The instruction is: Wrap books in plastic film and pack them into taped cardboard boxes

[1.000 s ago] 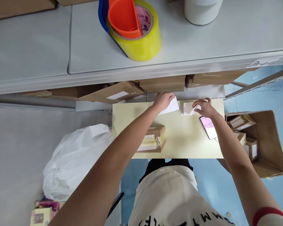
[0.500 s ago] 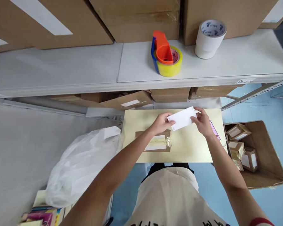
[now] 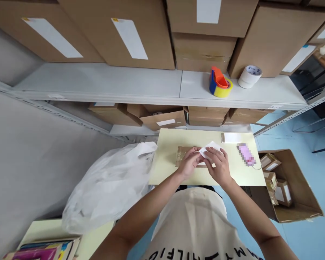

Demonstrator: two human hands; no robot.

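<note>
A small white paper slip (image 3: 211, 145) is held between my two hands, just over a small flat cardboard box (image 3: 181, 153) on the cream table (image 3: 168, 177). My left hand (image 3: 190, 162) pinches the slip's left edge. Across its near side lie the fingers of my right hand (image 3: 219, 164), closed on it. Both hands hide most of the box's middle and right. I cannot tell whether the slip touches the box. Behind my right hand, a stack of white slips (image 3: 232, 137) lies at the table's back edge.
A phone (image 3: 246, 154) lies on the table's right side. An open carton (image 3: 300, 191) with several small boxes stands at the right. A white plastic bag (image 3: 108, 184) bulges at the left. On the shelf (image 3: 124, 81) sit a tape dispenser (image 3: 220, 85) and white tape rolls (image 3: 249, 76).
The larger white paper has left my hands; a stack of white slips now lies at the back right. My hands have come down over the box with a smaller-looking slip. The view has shifted.
</note>
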